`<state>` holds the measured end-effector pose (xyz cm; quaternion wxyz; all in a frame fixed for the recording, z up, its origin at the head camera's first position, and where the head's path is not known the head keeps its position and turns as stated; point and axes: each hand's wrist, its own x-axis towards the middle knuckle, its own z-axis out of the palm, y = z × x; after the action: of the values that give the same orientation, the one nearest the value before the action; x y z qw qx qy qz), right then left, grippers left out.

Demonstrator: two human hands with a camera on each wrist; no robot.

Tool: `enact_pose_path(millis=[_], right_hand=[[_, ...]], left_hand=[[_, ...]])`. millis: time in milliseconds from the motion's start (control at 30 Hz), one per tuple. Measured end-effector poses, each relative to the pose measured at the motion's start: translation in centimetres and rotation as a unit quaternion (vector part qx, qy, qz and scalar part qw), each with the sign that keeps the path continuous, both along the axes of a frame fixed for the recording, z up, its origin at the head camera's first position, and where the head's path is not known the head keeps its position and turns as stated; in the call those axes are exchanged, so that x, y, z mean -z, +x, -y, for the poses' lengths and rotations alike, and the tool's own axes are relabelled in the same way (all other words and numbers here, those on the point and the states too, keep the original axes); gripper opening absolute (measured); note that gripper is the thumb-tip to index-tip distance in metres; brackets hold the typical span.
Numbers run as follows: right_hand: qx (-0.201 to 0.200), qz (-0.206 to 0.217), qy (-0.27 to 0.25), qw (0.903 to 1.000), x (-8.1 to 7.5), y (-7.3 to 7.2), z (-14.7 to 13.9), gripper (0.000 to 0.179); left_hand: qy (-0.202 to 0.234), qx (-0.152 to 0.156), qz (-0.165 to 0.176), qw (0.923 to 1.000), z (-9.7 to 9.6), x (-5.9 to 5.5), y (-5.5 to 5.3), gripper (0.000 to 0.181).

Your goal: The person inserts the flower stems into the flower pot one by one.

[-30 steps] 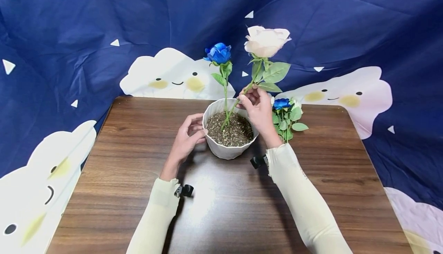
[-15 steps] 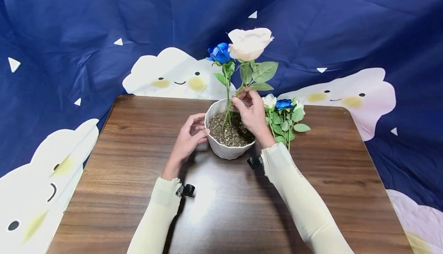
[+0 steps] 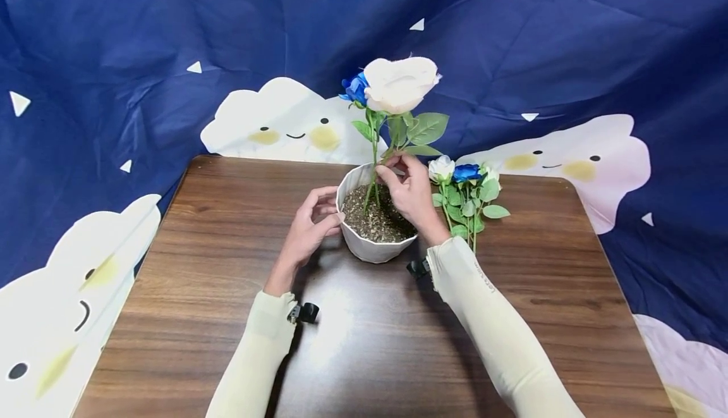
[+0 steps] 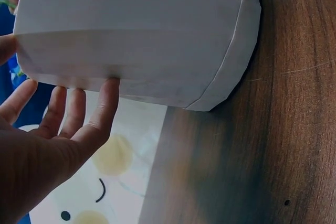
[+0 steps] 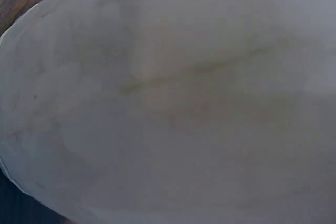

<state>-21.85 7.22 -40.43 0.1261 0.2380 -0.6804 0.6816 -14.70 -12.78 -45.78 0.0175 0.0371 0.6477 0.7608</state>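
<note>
A white flower pot (image 3: 372, 250) filled with dark soil (image 3: 378, 222) stands on the table. My left hand (image 3: 307, 228) holds its left side, thumb by the rim. In the left wrist view the fingertips of this hand (image 4: 79, 129) press the pot wall (image 4: 142, 40). My right hand (image 3: 414, 193) pinches the stem of a large white rose (image 3: 400, 86) over the pot, its stem running down to the soil. A blue rose (image 3: 355, 89) stands upright in the soil, partly behind the white bloom. The right wrist view is filled by the pot wall (image 5: 184, 129), blurred.
To the right of the pot lies a bunch of artificial roses, with a white bloom (image 3: 441, 169), a blue one (image 3: 467, 172) and green leaves (image 3: 495, 211). The wooden table (image 3: 512, 317) ends at a blue cloth backdrop (image 3: 512, 38) printed with clouds.
The right hand has brought the white rose left and a little lower, so its bloom overlaps the blue rose and its stem stands more upright. The left hand stays on the pot.
</note>
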Motion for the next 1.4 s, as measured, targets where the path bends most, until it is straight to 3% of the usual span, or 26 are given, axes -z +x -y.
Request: enact_pose_path(millis=[133, 500, 967, 1200, 1300, 1400], right_hand=[[0.005, -0.018, 0.029, 0.9994, 0.1, -0.14, -0.03, 0.01], [-0.003, 0.002, 0.078, 0.997, -0.06, -0.15, 0.19, 0.009], [-0.019, 0.022, 0.053, 0.9982, 0.03, 0.01, -0.09, 0.012], [-0.021, 0.048, 0.037, 0.9979, -0.14, -0.3, 0.13, 0.031], [-0.011, 0.027, 0.013, 0.9995, -0.18, -0.29, 0.12, 0.03], [0.04, -0.023, 0.044, 0.9979, -0.25, -0.11, -0.31, 0.024]], left_hand=[[-0.002, 0.002, -0.002, 1.0, -0.01, 0.02, 0.0, 0.055], [0.004, -0.004, -0.004, 1.0, 0.17, 0.03, 0.16, 0.055], [-0.003, -0.003, -0.001, 1.0, -0.17, 0.08, 0.05, 0.055], [0.001, -0.013, -0.003, 0.9999, 0.08, -0.07, 0.19, 0.055], [0.002, -0.011, -0.003, 0.9999, 0.21, -0.09, 0.3, 0.055], [-0.003, -0.005, -0.002, 1.0, 0.17, -0.03, 0.28, 0.055]])
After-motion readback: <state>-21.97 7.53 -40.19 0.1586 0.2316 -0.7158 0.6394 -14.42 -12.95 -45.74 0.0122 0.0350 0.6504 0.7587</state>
